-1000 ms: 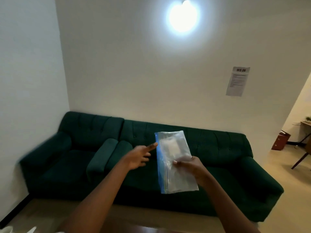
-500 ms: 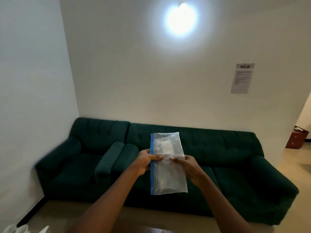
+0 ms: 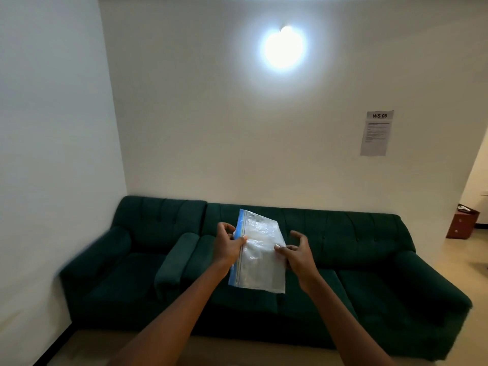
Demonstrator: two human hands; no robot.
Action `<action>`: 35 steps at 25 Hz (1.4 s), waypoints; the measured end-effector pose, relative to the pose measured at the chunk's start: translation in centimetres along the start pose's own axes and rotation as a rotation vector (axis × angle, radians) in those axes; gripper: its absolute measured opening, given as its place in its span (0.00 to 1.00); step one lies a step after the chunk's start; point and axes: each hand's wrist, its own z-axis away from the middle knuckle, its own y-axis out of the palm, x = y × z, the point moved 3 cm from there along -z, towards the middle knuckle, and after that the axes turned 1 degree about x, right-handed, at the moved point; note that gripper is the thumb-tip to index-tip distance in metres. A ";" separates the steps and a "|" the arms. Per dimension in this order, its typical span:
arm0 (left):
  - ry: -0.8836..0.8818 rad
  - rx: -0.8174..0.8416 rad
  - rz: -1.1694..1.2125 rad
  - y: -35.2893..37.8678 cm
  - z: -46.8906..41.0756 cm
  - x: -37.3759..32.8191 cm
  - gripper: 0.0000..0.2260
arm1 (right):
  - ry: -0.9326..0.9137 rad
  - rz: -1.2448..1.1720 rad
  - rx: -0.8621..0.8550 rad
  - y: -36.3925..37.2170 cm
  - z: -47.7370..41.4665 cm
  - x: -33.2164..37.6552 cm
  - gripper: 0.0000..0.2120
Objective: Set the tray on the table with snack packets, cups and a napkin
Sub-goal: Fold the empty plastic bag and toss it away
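I hold a clear plastic zip bag (image 3: 260,257) with a blue seal strip along its left edge, raised in front of me over the sofa. Something white and crumpled shows faintly inside; I cannot tell what it is. My left hand (image 3: 227,245) pinches the blue strip side with thumb and fingers. My right hand (image 3: 297,253) pinches the bag's right edge with thumb and forefinger, its other fingers spread. The tray, table, cups and snack packets are out of view.
A dark green sofa (image 3: 369,273) runs along the far wall, with a matching armchair (image 3: 126,265) to its left. A paper sign (image 3: 376,133) hangs on the wall under a bright lamp (image 3: 284,47). A small red-brown cabinet (image 3: 462,225) stands at the right.
My left hand came in from an open pointing pose and took the bag's blue edge. My right hand shifted to the bag's right edge. The bag tilted and looks more crumpled; my view rose.
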 end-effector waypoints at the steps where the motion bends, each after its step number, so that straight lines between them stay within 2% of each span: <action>1: 0.042 -0.014 -0.043 -0.5 0.1 -0.2 0.15 | -0.045 0.041 0.017 0.4 0.3 0.3 0.29; 3: 0.056 0.030 -0.028 -1.3 0.1 -0.4 0.13 | -0.079 0.109 0.082 1.1 0.7 0.6 0.26; 4: 0.034 0.094 -0.005 -1.6 0.2 -0.4 0.16 | -0.081 0.138 0.123 1.3 1.0 0.8 0.26; 7: 0.040 0.368 -0.053 -2.4 0.4 -0.5 0.37 | -0.073 0.241 0.193 1.6 1.2 1.1 0.33; 9: 0.112 0.385 -0.270 -2.9 0.2 -0.6 0.44 | -0.078 0.337 0.156 1.6 1.1 1.1 0.34; 11: 0.204 0.319 -0.480 -3.0 -0.3 -0.7 0.40 | -0.120 0.446 0.083 1.7 1.0 1.0 0.27; 14: 0.271 0.236 -0.604 -3.2 -1.0 -0.8 0.26 | -0.166 0.546 -0.001 1.6 0.8 0.9 0.14; 17: 0.192 0.328 -0.464 -3.9 -1.6 -0.3 0.23 | -0.154 0.545 0.002 1.0 0.4 0.6 0.10; 19: 0.076 0.465 -0.196 -4.1 -1.8 0.0 0.24 | -0.112 0.395 0.049 0.8 0.2 0.4 0.12; 21: -0.010 0.548 -0.037 -3.8 -1.4 0.1 0.27 | -0.096 0.238 0.075 0.8 0.2 0.6 0.11; 23: -0.072 0.619 0.008 -3.1 -0.9 0.4 0.33 | -0.105 0.160 0.047 0.8 0.1 0.6 0.07; 26: -0.105 0.688 0.035 -1.9 -0.5 1.0 0.30 | -0.108 0.074 0.004 0.6 -0.2 0.2 0.06; 28: -0.121 0.662 0.064 -1.8 -0.6 1.4 0.25 | -0.074 0.009 0.010 0.4 -0.4 -0.1 0.11; 32: -0.142 0.629 0.171 -1.5 -0.8 1.9 0.23 | 0.036 0.003 0.124 0.7 -0.5 -0.2 0.29; 35: -0.156 0.618 0.199 -1.3 -1.0 2.2 0.23 | -0.006 0.001 0.217 0.8 -0.2 -0.5 0.33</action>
